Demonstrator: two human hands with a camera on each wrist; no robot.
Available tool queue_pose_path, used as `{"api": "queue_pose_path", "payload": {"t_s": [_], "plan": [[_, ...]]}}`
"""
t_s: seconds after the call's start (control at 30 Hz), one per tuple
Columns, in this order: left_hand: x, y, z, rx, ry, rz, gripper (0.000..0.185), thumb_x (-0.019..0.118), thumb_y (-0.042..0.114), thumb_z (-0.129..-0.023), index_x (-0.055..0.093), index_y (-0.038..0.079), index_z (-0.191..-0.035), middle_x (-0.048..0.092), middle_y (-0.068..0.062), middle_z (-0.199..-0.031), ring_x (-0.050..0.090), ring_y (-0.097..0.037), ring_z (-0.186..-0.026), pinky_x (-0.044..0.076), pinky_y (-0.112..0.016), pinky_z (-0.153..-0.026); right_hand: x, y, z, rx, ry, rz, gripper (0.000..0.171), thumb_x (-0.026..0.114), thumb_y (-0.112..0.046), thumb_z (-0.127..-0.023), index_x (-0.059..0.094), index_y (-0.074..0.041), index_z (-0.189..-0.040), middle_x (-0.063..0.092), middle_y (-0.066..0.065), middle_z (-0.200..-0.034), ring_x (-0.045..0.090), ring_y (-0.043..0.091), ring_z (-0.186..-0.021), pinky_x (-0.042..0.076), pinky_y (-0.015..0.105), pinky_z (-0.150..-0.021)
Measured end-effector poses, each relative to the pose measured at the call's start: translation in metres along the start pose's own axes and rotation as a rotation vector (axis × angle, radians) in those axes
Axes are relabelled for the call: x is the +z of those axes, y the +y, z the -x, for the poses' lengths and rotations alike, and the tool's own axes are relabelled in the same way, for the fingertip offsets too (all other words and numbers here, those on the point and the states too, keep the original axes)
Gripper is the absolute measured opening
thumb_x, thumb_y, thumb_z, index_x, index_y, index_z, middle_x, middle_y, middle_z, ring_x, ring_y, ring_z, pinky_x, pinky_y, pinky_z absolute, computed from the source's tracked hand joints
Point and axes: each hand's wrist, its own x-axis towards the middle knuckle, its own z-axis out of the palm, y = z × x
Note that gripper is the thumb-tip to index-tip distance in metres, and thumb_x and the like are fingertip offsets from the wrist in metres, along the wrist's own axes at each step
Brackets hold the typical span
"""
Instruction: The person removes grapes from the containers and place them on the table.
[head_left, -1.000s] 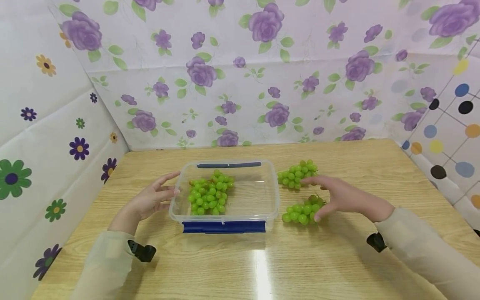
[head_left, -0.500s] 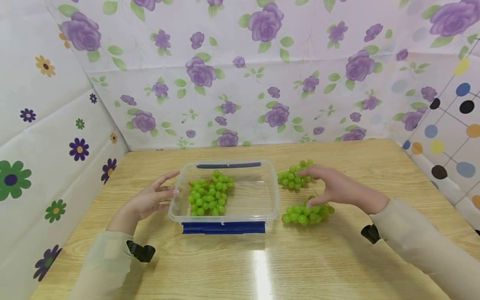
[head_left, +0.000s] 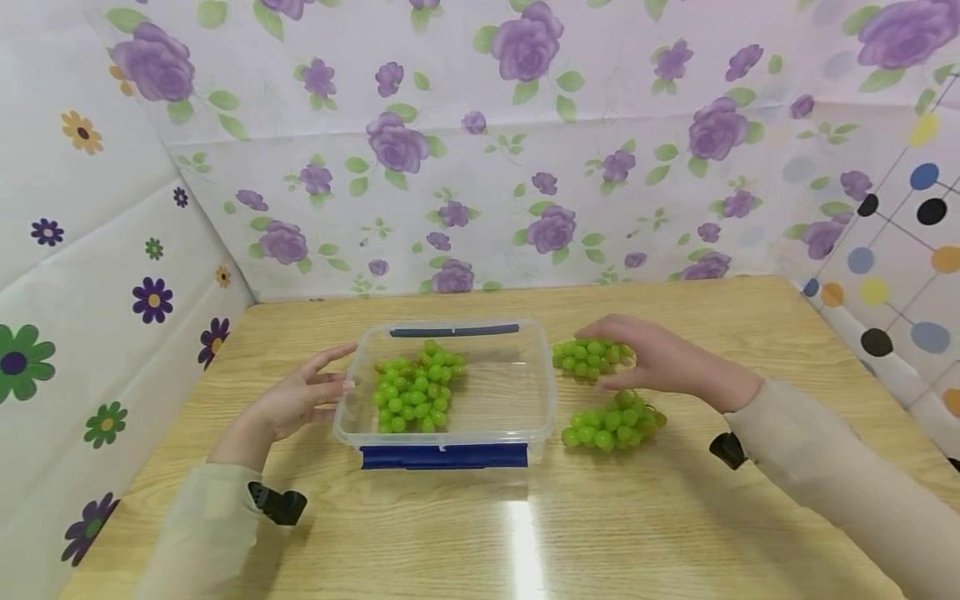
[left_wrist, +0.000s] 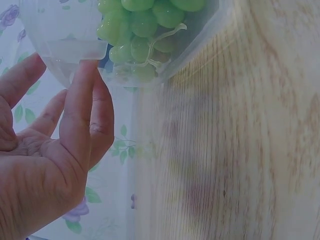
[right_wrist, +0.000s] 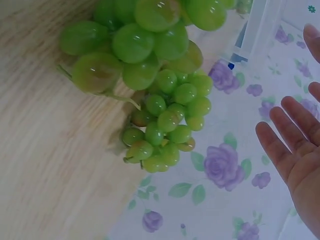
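A clear plastic container [head_left: 442, 437] with blue side latches stands on the table, grapes in its left half. Against its left wall rests my left hand [head_left: 296, 404], fingers spread; in the left wrist view a fingertip meets the container's lip [left_wrist: 75, 49]. To the right of the container lie two bunches of green grapes: a rear bunch [head_left: 587, 358] and a front bunch [head_left: 615, 423]. My right hand [head_left: 663, 358] hovers over the rear bunch, fingers extended and thumb apart, covering part of it. The right wrist view shows that palm [right_wrist: 307, 180] holding nothing.
The wooden table [head_left: 420, 533] extends in front of the container. Floral sheeting [head_left: 480, 200] rises behind the table's back edge, with patterned sheets on both sides. Each wrist carries a small black camera, such as the left one [head_left: 279, 503].
My right hand has moved left and back, from over the front bunch to over the rear bunch, uncovering the front one. The left hand stays at the container.
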Motion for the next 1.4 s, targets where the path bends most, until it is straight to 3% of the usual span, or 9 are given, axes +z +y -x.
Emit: {"api": "queue_pose_path", "payload": {"t_s": [0.37, 0.73, 1.2, 1.4], "plan": [[-0.002, -0.002, -0.003, 0.0, -0.008, 0.011, 0.074, 0.056, 0.022, -0.097, 0.009, 0.022, -0.155, 0.025, -0.032, -0.144, 0.056, -0.023, -0.112, 0.051, -0.041, -0.091, -0.005, -0.004, -0.015, -0.037, -0.022, 0.091, 0.055, 0.077, -0.022, -0.08, 0.056, -0.007, -0.129, 0.056, 0.01, -0.126, 0.054, 0.028, -0.116, 0.047, 0.046, -0.095], [-0.002, 0.0, -0.001, 0.001, -0.006, 0.02, 0.074, 0.056, 0.02, -0.097, 0.009, 0.02, -0.155, 0.024, -0.033, -0.146, 0.057, -0.022, -0.111, 0.052, -0.039, -0.09, -0.003, -0.007, -0.025, -0.184, 0.06, 0.162, 0.043, 0.078, -0.011, -0.078, 0.062, -0.004, -0.117, 0.06, 0.01, -0.116, 0.059, 0.027, -0.106, 0.052, 0.041, -0.086], [-0.003, 0.002, 0.0, -0.014, 0.005, 0.017, 0.074, 0.055, 0.021, -0.098, 0.008, 0.022, -0.155, 0.024, -0.032, -0.147, 0.056, -0.022, -0.112, 0.052, -0.037, -0.089, -0.007, -0.025, -0.048, -0.131, -0.025, 0.145, 0.037, 0.076, -0.008, -0.08, 0.064, -0.006, -0.115, 0.062, 0.008, -0.113, 0.059, 0.024, -0.105, 0.051, 0.04, -0.089], [-0.002, 0.001, 0.0, -0.015, 0.006, 0.019, 0.074, 0.055, 0.022, -0.097, 0.008, 0.021, -0.155, 0.024, -0.031, -0.147, 0.055, -0.023, -0.114, 0.051, -0.037, -0.09, -0.01, -0.033, -0.056, -0.159, -0.028, 0.16, 0.036, 0.076, -0.01, -0.081, 0.065, -0.007, -0.115, 0.063, 0.008, -0.112, 0.059, 0.025, -0.105, 0.051, 0.039, -0.088]]}}
